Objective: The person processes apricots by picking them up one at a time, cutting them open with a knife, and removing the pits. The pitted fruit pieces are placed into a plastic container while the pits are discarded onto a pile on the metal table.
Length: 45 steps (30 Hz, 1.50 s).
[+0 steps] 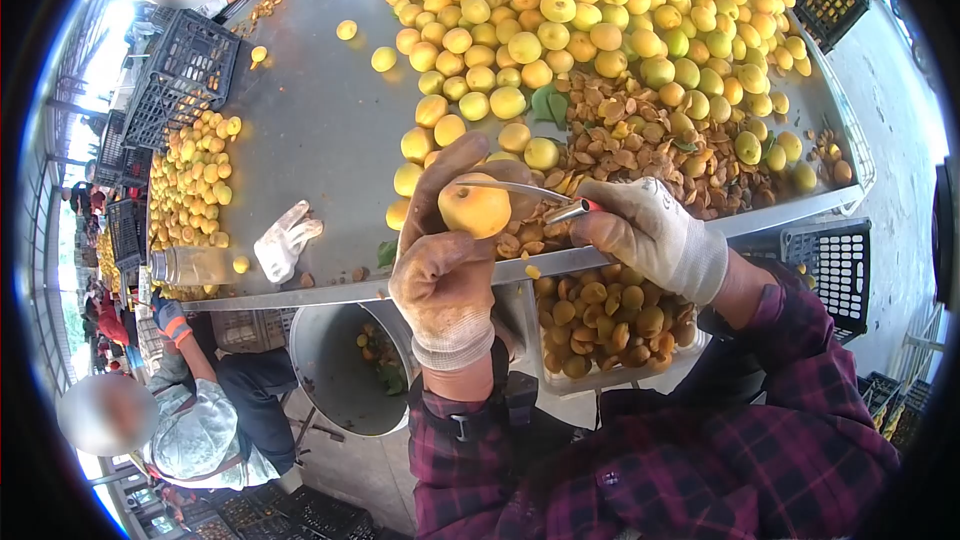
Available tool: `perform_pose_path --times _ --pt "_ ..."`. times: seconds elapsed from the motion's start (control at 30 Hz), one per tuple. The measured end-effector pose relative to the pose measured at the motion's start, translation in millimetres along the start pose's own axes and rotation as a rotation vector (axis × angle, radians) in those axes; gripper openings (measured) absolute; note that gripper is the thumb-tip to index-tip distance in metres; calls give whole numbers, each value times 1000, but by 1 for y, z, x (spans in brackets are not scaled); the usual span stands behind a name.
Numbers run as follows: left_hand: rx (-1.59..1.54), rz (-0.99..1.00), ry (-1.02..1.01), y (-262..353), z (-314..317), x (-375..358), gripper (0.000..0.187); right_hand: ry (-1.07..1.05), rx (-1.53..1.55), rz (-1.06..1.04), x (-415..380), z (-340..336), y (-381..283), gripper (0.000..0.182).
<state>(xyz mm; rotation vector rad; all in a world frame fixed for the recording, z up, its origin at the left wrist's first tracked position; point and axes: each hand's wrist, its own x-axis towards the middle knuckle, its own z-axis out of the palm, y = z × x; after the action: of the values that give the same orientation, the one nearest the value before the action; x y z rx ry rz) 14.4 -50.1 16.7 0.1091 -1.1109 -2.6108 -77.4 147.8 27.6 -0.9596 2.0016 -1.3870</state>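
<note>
While the right of the bench (310,130) is loaded with a large pile of yellow-orange fruit (560,10), brown pieces (640,140) are heaped nearer its front edge. Below that edge, a tub (622,377) is filled with cut halves (610,325). The gloved right hand (650,235) is closed around a knife (530,189); by the gloved left hand (440,270), part-curled, one fruit (475,210) is pinched near the front edge. The blade is held across its top; contact can't be confirmed. Fruit judged light, fairly firm, easily bruised, slick once cut: best gripped lightly by its sides, fingertips kept clear of the blade.
</note>
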Motion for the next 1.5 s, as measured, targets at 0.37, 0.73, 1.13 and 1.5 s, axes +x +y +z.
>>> perform_pose_path --times 0.37,0.73,1.13,1.5 --pt "-230 -71 46 -4 4 -3 77 -96 -160 28 2 2 -2 42" --pt "-221 -127 148 -9 7 -4 78 -119 -111 15 5 17 6 37" --pt "-101 -17 118 -21 11 -4 71 81 160 -45 10 58 17 44" --pt "211 104 214 -41 16 -3 50 164 296 38 8 59 12 45"
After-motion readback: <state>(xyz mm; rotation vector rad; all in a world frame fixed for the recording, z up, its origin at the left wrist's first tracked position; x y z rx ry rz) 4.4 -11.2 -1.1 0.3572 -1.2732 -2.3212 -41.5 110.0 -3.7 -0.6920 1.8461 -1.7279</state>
